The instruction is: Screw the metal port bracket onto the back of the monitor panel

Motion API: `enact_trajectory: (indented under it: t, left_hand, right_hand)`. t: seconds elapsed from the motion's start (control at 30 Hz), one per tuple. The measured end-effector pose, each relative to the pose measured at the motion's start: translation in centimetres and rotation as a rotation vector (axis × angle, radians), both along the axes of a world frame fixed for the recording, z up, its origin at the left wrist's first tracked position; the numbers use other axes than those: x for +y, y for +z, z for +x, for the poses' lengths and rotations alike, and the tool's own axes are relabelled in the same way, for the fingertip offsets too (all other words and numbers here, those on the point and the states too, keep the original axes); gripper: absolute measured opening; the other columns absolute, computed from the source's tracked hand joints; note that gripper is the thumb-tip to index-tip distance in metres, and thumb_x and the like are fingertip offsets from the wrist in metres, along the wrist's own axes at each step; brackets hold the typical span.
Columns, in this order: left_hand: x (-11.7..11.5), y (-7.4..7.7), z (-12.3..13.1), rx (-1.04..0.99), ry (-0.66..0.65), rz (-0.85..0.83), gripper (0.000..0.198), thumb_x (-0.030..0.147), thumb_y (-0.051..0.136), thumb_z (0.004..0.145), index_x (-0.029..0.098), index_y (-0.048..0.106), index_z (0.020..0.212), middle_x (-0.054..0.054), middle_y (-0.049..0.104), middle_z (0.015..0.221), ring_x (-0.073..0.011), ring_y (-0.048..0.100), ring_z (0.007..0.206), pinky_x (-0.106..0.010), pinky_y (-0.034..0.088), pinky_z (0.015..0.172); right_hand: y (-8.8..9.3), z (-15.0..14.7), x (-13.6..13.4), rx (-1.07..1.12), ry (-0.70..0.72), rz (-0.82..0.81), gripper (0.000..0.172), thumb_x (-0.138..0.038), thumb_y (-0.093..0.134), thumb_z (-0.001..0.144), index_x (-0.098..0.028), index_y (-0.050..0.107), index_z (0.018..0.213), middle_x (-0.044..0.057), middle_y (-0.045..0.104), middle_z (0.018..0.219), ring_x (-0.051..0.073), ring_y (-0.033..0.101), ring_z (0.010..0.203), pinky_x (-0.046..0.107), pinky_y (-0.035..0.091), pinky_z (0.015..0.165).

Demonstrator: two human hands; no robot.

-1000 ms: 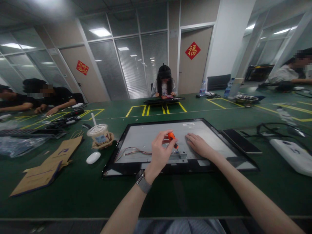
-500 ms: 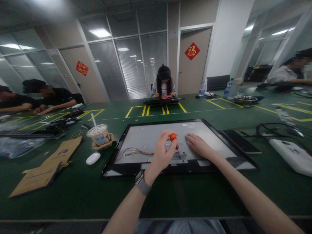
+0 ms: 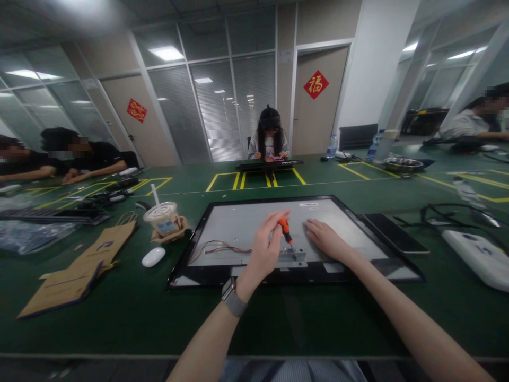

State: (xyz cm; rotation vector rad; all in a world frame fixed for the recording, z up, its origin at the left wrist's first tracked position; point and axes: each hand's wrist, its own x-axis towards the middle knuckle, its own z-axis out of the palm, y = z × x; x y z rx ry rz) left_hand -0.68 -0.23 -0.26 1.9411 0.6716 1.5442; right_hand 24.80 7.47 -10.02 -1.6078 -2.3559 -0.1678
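Observation:
My left hand [image 3: 267,244], with a watch [image 3: 234,297] on its wrist, grips an orange screwdriver [image 3: 285,229] between thumb and fingers. The screwdriver leans, its tip down at a small metal bracket [image 3: 299,260] near the front edge of a display panel [image 3: 226,220]. That panel lies flat, its grey back facing up inside a black frame. My right hand [image 3: 324,236] rests flat on the grey back, fingers stretched out, right of the screwdriver. Thin coloured wires [image 3: 217,247] run over the panel left of my left hand.
Left of the panel are a drink cup [image 3: 163,218] in a cardboard holder, a white mouse-like case [image 3: 153,257] and a paper bag [image 3: 91,260]. On the right lie a phone-like black slab [image 3: 393,233], cables and a white device [image 3: 477,257]. Across the table [image 3: 186,323] sits a person [image 3: 270,135].
My left fingers have shifted on the screwdriver and stretched out somewhat, showing more of the orange handle. My right hand stays on the panel. The camera view has moved slightly.

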Motion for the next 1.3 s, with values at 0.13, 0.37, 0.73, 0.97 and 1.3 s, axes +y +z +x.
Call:
enact_trajectory:
  t: [0.13, 0.37, 0.73, 0.97, 1.3]
  left_hand:
    - [0.2, 0.3, 0.0, 0.009, 0.102, 0.045, 0.026, 0.019, 0.056, 0.097, 0.021, 0.070, 0.119, -0.006, 0.067, 0.105, -0.0166, 0.066, 0.095, -0.030, 0.056, 0.085]
    - [0.0, 0.4, -0.2, 0.028, 0.122, 0.037, 0.030, 0.020, 0.050, 0.100, 0.021, 0.068, 0.124, -0.008, 0.065, 0.113, -0.0160, 0.065, 0.100, -0.029, 0.054, 0.090]
    - [0.3, 0.2, -0.1, -0.005, 0.127, 0.058, 0.024, 0.023, 0.059, 0.097, 0.021, 0.071, 0.117, -0.005, 0.068, 0.102, -0.0148, 0.066, 0.087, -0.029, 0.056, 0.081]
    - [0.3, 0.1, -0.2, 0.013, 0.108, 0.075, 0.029, 0.021, 0.049, 0.102, 0.018, 0.068, 0.123, -0.010, 0.070, 0.116, -0.0189, 0.066, 0.106, -0.035, 0.053, 0.096]
    - [0.2, 0.4, -0.1, 0.018, 0.139, 0.080, 0.029, 0.020, 0.049, 0.101, 0.020, 0.069, 0.122, -0.009, 0.068, 0.113, -0.0183, 0.066, 0.104, -0.033, 0.054, 0.094]
  right_hand:
    - [0.2, 0.1, 0.0, -0.009, 0.001, -0.014, 0.047, -0.030, 0.035, 0.101, -0.015, 0.057, 0.141, 0.018, 0.056, 0.148, 0.030, 0.053, 0.137, 0.047, 0.042, 0.114]
    - [-0.1, 0.2, 0.2, 0.001, 0.020, -0.002, 0.048, -0.028, 0.035, 0.101, -0.011, 0.057, 0.141, 0.020, 0.056, 0.148, 0.032, 0.053, 0.137, 0.049, 0.042, 0.114]
    - [-0.5, 0.4, 0.5, -0.001, 0.017, -0.004, 0.047, -0.030, 0.036, 0.102, -0.012, 0.057, 0.140, 0.020, 0.056, 0.148, 0.032, 0.053, 0.136, 0.049, 0.043, 0.113]
    - [-0.9, 0.5, 0.7, 0.003, 0.003, 0.005, 0.046, -0.030, 0.038, 0.102, -0.016, 0.057, 0.141, 0.018, 0.057, 0.148, 0.030, 0.055, 0.135, 0.047, 0.044, 0.113]
    - [-0.6, 0.4, 0.5, 0.007, 0.011, 0.005, 0.045, -0.028, 0.039, 0.101, -0.013, 0.058, 0.140, 0.020, 0.057, 0.147, 0.031, 0.054, 0.136, 0.047, 0.042, 0.114]
